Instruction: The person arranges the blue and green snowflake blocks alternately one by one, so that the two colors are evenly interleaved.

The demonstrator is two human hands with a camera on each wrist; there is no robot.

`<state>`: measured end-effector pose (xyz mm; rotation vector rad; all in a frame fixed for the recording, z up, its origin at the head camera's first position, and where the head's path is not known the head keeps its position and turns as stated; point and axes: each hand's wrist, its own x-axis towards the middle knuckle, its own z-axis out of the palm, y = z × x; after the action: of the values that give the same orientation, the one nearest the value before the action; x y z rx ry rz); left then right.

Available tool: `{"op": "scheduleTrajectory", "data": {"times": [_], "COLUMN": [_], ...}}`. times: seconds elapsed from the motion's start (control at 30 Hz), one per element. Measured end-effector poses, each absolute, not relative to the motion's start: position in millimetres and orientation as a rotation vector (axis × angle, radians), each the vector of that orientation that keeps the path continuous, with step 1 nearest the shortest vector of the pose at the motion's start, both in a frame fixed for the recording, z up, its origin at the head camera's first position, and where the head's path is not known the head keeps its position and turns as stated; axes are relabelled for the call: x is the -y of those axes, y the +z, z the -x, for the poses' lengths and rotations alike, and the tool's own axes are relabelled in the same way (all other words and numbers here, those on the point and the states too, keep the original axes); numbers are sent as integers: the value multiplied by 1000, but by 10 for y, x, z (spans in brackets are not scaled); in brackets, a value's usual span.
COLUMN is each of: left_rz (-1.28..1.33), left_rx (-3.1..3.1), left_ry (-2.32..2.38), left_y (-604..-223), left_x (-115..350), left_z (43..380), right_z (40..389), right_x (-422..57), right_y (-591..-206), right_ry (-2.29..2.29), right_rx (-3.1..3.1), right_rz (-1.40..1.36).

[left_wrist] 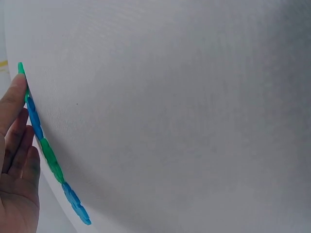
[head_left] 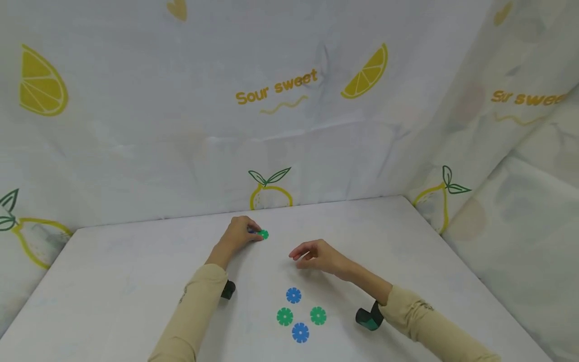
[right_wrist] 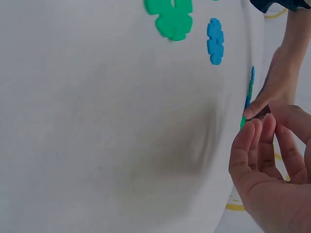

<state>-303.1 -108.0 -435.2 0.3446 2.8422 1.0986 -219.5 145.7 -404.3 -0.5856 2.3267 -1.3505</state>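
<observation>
In the head view my left hand is at the far part of the table, pinching a green notched plastic disc between thumb and fingers. That disc ends a row of several joined discs, green and blue by turns; the left wrist view shows a blue disc and a green disc edge to edge along the fingers. Whether the row touches the table, I cannot tell. My right hand hovers right of it, fingers loosely bent and nothing visible between them.
Several loose discs lie flat nearer the front: a blue disc, a green disc, another green disc and a second blue disc. A white lemon-print cloth hangs behind the white table.
</observation>
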Motion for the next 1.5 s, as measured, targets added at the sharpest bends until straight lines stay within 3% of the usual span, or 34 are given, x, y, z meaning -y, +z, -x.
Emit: {"op": "scheduleTrajectory", "data": {"times": [0.77, 1.5], "left_rz": [-430, -414], "left_rx": [-2847, -2857], "left_ry": [1041, 1026], "left_y": [-4325, -4336], "left_x": [1120, 1094], "left_z": [3086, 3096], "right_z": [2162, 2295], "right_x": [-1588, -1530], "right_y": [-4329, -4297], "right_ry": [-1286, -1103], "right_rx": [-2035, -2067], "right_rz": [873, 1078]}}
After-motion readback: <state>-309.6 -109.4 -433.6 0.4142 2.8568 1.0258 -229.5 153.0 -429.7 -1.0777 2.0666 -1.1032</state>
